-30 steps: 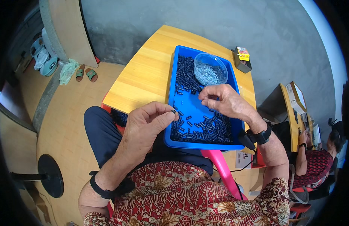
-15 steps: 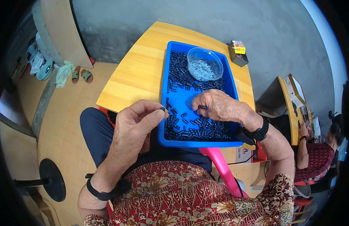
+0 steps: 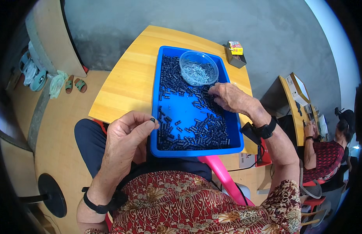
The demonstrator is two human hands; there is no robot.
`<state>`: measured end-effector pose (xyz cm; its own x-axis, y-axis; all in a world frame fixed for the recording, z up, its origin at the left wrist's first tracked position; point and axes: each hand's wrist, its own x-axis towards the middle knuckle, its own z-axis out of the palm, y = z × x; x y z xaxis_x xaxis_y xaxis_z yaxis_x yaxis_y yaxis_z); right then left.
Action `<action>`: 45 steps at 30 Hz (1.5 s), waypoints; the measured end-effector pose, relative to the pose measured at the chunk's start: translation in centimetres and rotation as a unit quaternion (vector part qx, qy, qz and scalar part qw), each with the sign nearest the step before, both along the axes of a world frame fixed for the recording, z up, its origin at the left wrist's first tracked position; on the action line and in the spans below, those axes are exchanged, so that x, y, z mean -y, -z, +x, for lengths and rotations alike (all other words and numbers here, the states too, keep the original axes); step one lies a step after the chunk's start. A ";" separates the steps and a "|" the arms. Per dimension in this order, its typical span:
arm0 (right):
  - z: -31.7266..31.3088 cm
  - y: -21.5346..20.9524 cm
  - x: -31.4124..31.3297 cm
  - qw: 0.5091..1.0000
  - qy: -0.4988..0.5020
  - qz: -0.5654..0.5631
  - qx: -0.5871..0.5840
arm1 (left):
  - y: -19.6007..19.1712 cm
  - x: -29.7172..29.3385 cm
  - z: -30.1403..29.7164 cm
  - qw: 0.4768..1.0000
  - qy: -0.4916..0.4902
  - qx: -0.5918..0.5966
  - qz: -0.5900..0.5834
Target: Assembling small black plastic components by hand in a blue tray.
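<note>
Shifted farther right: our right hand [image 3: 231,97], among black pieces [image 3: 209,104] near the clear tub [image 3: 185,74], apparently picking; we cannot tell its grip. Our left hand [image 3: 124,134]: pinched on one black piece [image 3: 152,120], at the blue tray's [image 3: 180,106] left rim.

My bare right hand [image 3: 231,98] has moved farther off and rightward, away from the open middle of the blue rectangular plastic tray [image 3: 179,109], to small black tube-shaped pieces [image 3: 203,103] beside the round clear plastic tub's [image 3: 198,82] near right side.
</note>
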<state>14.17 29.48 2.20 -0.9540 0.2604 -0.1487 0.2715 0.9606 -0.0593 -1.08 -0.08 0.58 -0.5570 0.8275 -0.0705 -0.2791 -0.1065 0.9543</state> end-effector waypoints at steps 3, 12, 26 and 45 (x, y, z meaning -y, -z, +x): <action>0.1 0.1 -0.1 0.999 -0.006 -0.020 -0.030 | 0.0 -0.1 0.0 1.000 -0.006 -0.004 -0.004; -0.9 1.0 1.2 0.992 -0.041 -0.117 0.014 | 0.0 -0.1 -0.1 1.000 -0.001 -0.006 0.001; -1.7 1.8 2.2 0.995 -0.032 -0.079 0.051 | 0.4 -0.1 -0.3 1.000 0.005 -0.006 -0.006; 11.0 -7.5 1.5 0.903 0.242 -0.301 -0.189 | 0.8 -0.3 -0.3 1.000 0.009 0.004 0.004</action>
